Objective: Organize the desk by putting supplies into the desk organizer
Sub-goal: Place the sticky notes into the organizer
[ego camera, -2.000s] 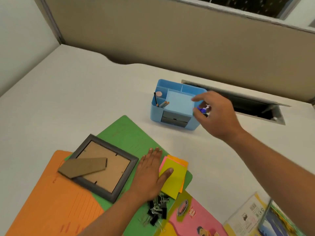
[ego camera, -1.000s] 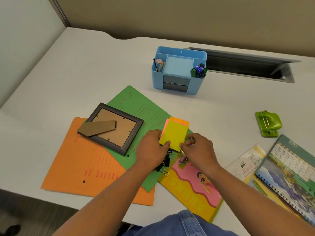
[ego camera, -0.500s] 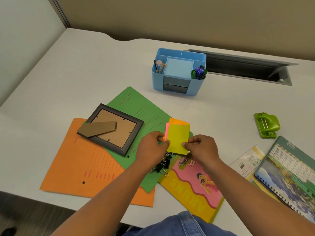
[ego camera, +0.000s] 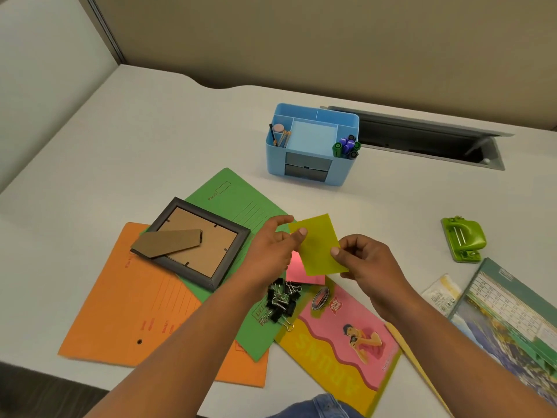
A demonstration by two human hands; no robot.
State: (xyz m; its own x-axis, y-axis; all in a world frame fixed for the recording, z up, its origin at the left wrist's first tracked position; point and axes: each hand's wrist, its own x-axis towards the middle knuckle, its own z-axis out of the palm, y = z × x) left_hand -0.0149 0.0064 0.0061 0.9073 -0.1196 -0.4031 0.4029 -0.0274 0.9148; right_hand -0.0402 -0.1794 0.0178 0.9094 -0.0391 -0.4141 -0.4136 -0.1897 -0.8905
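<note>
A yellow sticky-note pad [ego camera: 319, 242] is lifted above the desk, pinched at its left edge by my left hand [ego camera: 272, 251] and at its right edge by my right hand [ego camera: 366, 263]. Under it a pink pad [ego camera: 303, 274] lies on the green folder. A heap of black binder clips [ego camera: 281, 300] sits just in front of it. The blue desk organizer [ego camera: 312, 144] stands farther back; pencils [ego camera: 278, 135] fill its left slot, markers [ego camera: 346, 146] its right slot, and the middle compartment holds only a pale blue sheet.
A picture frame [ego camera: 193, 241] lies face down on the green folder [ego camera: 241, 206] and orange folder [ego camera: 144, 300]. A green hole punch [ego camera: 464, 239], a calendar [ego camera: 512, 321] and a pink-yellow book [ego camera: 346, 336] lie right. A cable slot [ego camera: 428, 140] opens behind the organizer.
My right hand left the organizer after the markers went in. Both hands then took the yellow pad and raised it off the pile, uncovering the pink pad.
</note>
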